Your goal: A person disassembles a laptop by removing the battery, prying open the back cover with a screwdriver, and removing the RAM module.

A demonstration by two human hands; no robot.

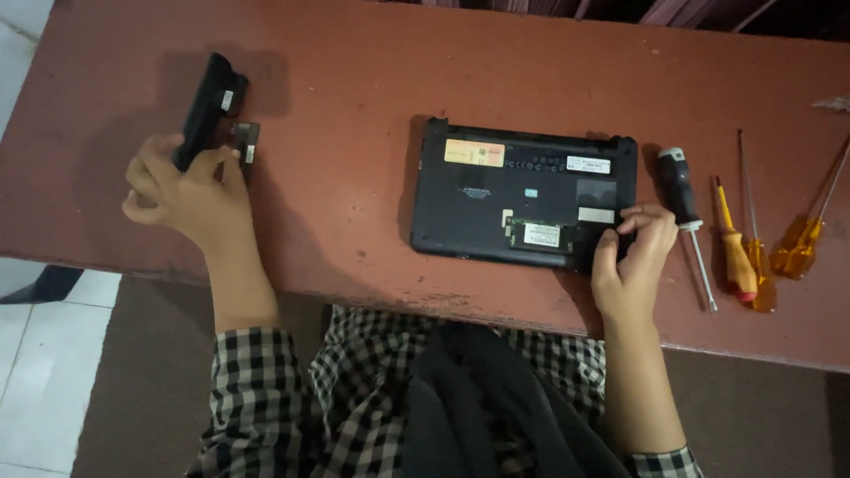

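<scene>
Small black laptop (pixel 522 199) flipped belly-up around the middle of the reddish-brown surface (pixel 354 71), a bit toward the near edge. Open slot along its near side, showing a green memory board with a white rectangular label (pixel 540 235) on it. More stickers on the underside: an orange-and-cream rectangle (pixel 474 153) near the far-left corner, a long white strip (pixel 588 165) near the far-right corner, a tiny light-blue one (pixel 531 192) in the middle, and a plain white rectangle (pixel 596 214) toward the right side.

Right hand (pixel 630 257) resting on the laptop's near-right corner, fingers curled and pinched narrow right at the edge; can't tell if anything small is actually caught between them.

Left hand (pixel 181 190) way over by the left edge of the surface, wrapped around the lower end of a long black battery pack (pixel 208 106) tilted up off the surface. Small dark cover piece (pixel 246 142) with a whitish tag just beside the thumb, touching or nearly so.

Just right of the laptop: black-and-white handled screwdriver (pixel 683 204), then an orange-and-red handled one (pixel 733 252), then two clear amber-handled ones (pixel 801 243), all lying toward the right edge.

Checked black-and-white sleeves (pixel 252 389) at the near edge.
</scene>
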